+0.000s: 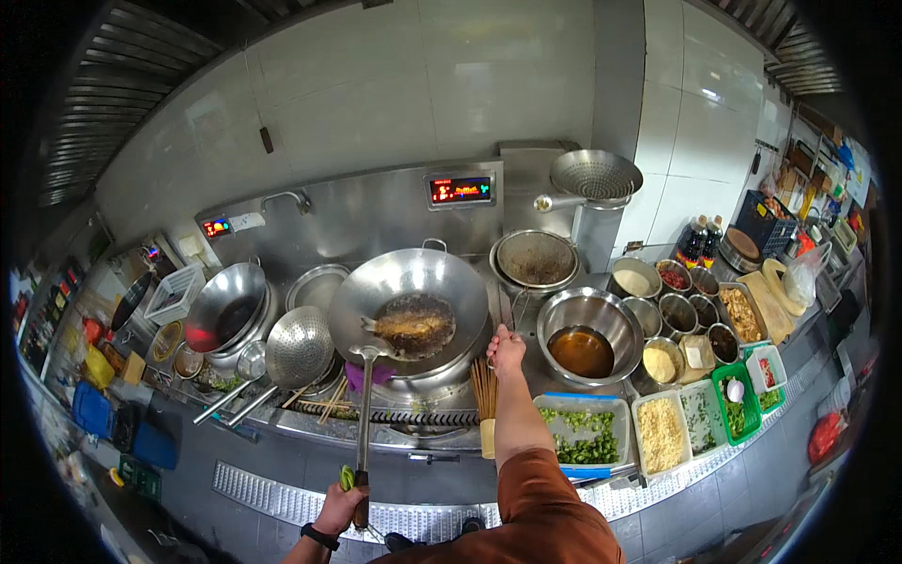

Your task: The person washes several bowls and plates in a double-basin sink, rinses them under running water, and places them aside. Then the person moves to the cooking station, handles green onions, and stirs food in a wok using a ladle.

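In a large steel wok [366, 282] lies a browned whole fish [414, 326], with dark oil around it. My left hand [342, 504] grips the dark wooden handle of a long steel ladle [364, 416], whose head rests inside the near side of the wok. A green vegetable piece [347, 477] shows at the same hand. My right hand [506, 349] is at the right of the wok with its fingers curled; whether it holds something is unclear. Below it, beside my forearm, leans a bamboo wok brush [485, 391]. A purple cloth [366, 377] lies under the wok's near rim.
Right of my arm stand a steel bowl of brown liquid [581, 352], a tub of chopped greens [585, 430] and several seasoning pots [678, 314]. A strainer over a pot [535, 257] stands behind. Leftward are a perforated ladle [299, 345] and a second wok [227, 303].
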Motion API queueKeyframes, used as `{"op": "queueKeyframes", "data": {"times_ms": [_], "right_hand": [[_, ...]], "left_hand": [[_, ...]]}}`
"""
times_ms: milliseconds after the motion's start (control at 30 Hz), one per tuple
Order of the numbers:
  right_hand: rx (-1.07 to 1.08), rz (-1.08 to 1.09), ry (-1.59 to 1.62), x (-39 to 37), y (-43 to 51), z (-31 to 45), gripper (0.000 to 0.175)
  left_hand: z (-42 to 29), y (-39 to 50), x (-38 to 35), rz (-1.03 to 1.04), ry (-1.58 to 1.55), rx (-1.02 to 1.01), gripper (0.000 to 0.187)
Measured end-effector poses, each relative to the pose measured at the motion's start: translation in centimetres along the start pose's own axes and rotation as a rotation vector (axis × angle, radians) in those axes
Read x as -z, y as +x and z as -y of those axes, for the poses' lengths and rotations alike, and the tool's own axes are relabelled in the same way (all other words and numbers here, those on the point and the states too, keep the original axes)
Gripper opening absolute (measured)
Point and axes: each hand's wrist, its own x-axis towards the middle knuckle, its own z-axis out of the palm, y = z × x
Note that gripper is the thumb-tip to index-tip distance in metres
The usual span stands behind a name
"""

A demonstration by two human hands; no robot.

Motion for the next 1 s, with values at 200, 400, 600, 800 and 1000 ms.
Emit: {"op": "queueKeyframes", "data": {"times_ms": [200,400,600,800,1000], "right_hand": [[0.011,-0.039,0.024,-0.4,-1.6,-0.8,0.023],[0.036,-0.103,0.0,-0.3,-1.4,0.5,0.022],[0.02,-0.158,-0.021,-0.3,0.4,1.5,0.025],[-0.085,-0.096,-0.032,1.5,0.9,2.2,0.03],[0.585,-0.096,-1.019,4.7,-18.1,1.1,0.046]], "left_hand": [[1.9,-0.5,0.2,-0.055,-0.029,0.013,0.016],[1.5,-1.3,-0.1,-0.033,-0.012,0.013,0.018],[1.6,-1.8,-0.8,-0.064,-0.023,0.007,0.017],[1.1,-2.4,-0.4,-0.053,0.029,0.003,0.013],[2.9,-1.9,-0.2,-0.059,-0.067,0.026,0.009]]}}
